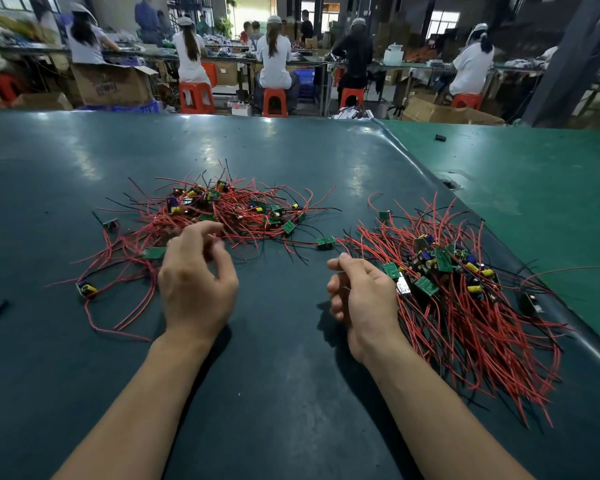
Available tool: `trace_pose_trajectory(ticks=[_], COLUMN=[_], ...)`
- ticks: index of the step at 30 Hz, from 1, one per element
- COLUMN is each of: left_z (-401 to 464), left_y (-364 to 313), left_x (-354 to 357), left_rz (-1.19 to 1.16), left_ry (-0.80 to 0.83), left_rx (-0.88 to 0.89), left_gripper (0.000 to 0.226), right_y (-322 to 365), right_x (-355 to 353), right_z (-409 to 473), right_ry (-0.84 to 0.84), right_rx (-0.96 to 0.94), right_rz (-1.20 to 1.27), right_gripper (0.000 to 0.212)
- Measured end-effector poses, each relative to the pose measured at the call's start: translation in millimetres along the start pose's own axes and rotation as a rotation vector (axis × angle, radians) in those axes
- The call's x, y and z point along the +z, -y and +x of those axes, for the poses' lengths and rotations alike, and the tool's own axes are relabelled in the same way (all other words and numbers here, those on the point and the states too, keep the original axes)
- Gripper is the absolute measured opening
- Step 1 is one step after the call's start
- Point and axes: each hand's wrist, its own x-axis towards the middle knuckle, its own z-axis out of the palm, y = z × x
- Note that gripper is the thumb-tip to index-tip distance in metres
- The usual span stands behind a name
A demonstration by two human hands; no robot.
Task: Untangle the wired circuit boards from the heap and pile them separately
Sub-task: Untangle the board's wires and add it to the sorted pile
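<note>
The left hand (pixel 196 271) curls loosely at the near edge of the tangled heap (pixel 219 209) at centre frame, grip indeterminate; the right hand (pixel 362 292), fingers curled, appears to pinch wires beside the sorted pile (pixel 465 299) at right. Judged roughly half done: both groups look comparable; one board (pixel 325 242) lies between them. Dark green table mat (pixel 274 375); seated workers (pixel 274 53) across the upper frame.

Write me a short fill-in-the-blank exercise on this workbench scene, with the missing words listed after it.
1. Most wires on the circuit boards are ____ in colour.
2. The sorted pile with its wires lying roughly parallel lies beside the ____ hand.
3. The left hand reaches into the tangled ____.
4. The single board between heap and pile is ____ in colour.

Missing words: red; right; heap; green
</note>
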Motion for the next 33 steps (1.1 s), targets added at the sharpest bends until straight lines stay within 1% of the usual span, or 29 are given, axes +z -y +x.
trace_pose_trajectory(ticks=[1, 3, 4, 5, 6, 7, 8, 10, 12, 13, 14, 16, 17, 18, 20, 21, 22, 23, 25, 26, 27, 29, 30, 31, 33], left_z=[-2.0, -9.0, -14.1, -19.3, -23.4, -25.7, -25.9, -23.9, -23.0, -23.6, -24.6, -25.7, -25.3, -25.5, -27.4, -28.5, -29.3, -29.3, -26.1, -24.5, -23.7, -25.1, -25.8, -26.2, -25.9], left_y=[-4.4, -16.1, -22.6, -29.0, -34.2, -37.1, -38.2, -36.7, -37.5, -39.6, -41.6, -43.7, -43.0, -40.2, -34.7, -31.8, -28.9, -26.5, -26.4, -28.2, -30.7, -32.9, -33.5, -34.0, -37.8], left_x=[0.1, 0.2, 0.4, 1.2, 2.5, 3.6, 3.6, 2.0, -1.5, -3.0, -3.3, -1.7, -0.2, 2.6, 7.9, 10.0, 12.2, 13.6, 13.2, 12.1, 10.7, 8.7, 7.5, 6.8, 6.0], left_rz=[-0.090, -0.272, -0.338, -0.384, -0.420, -0.449, -0.477, -0.506, -0.524, -0.532, -0.534, -0.513, -0.494, -0.452, -0.271, -0.188, -0.136, -0.105, -0.094, -0.115, -0.148, -0.248, -0.330, -0.421, -0.594], left_ry=[0.044, 0.232, 0.357, 0.469, 0.547, 0.586, 0.591, 0.550, 0.524, 0.513, 0.497, 0.461, 0.483, 0.545, 0.708, 0.741, 0.734, 0.709, 0.669, 0.648, 0.619, 0.579, 0.585, 0.609, 0.669], left_rx=[0.069, 0.209, 0.268, 0.305, 0.315, 0.302, 0.276, 0.238, 0.269, 0.287, 0.286, 0.217, 0.157, 0.109, 0.105, 0.119, 0.116, 0.090, -0.004, -0.028, -0.011, 0.055, 0.039, -0.021, -0.236], left_gripper=[0.022, 0.031, 0.035, 0.037, 0.038, 0.037, 0.036, 0.031, 0.026, 0.022, 0.018, 0.011, 0.014, 0.018, 0.016, 0.011, 0.009, 0.016, 0.044, 0.054, 0.056, 0.044, 0.038, 0.034, 0.037], right_y=[-1.9, -7.0, -10.3, -14.0, -17.3, -18.8, -18.7, -18.0, -17.1, -15.5, -12.3, -6.4, -3.1, -0.5, 5.3, 9.0, 12.5, 15.8, 20.8, 21.8, 22.3, 20.8, 19.1, 17.6, 15.7], right_x=[0.8, 3.4, 3.5, 3.1, 2.3, 1.9, 1.8, 1.7, 2.0, 2.0, 2.2, -0.6, -2.4, -4.2, -6.1, -6.2, -6.7, -7.2, -10.2, -11.7, -12.0, -9.5, -8.2, -7.0, -6.0], right_z=[0.2, -0.1, -0.4, -0.3, 0.7, 1.2, 1.4, 2.4, 4.7, 6.3, 6.9, 8.5, 8.2, 8.3, 7.6, 7.1, 6.6, 6.9, 7.3, 7.7, 7.4, 5.3, 4.2, 3.0, 0.5], right_ry=[0.020, 0.108, 0.167, 0.231, 0.290, 0.310, 0.318, 0.291, 0.181, 0.113, 0.066, 0.022, 0.006, -0.008, -0.017, -0.017, -0.014, -0.013, 0.003, 0.019, 0.040, 0.090, 0.123, 0.159, 0.238], right_rx=[-0.012, -0.088, -0.163, -0.251, -0.330, -0.381, -0.398, -0.421, -0.476, -0.467, -0.422, -0.324, -0.326, -0.345, -0.361, -0.341, -0.306, -0.265, -0.187, -0.154, -0.127, -0.086, -0.070, -0.061, -0.061], right_rz=[-0.016, -0.120, -0.260, -0.431, -0.567, -0.641, -0.637, -0.614, -0.617, -0.559, -0.463, -0.270, -0.224, -0.176, -0.021, 0.078, 0.174, 0.252, 0.348, 0.362, 0.347, 0.252, 0.195, 0.145, 0.081], right_gripper=[0.020, 0.007, 0.021, 0.043, 0.061, 0.070, 0.067, 0.044, 0.022, 0.019, 0.018, 0.016, 0.017, 0.021, 0.031, 0.035, 0.038, 0.042, 0.050, 0.051, 0.049, 0.040, 0.037, 0.035, 0.032])
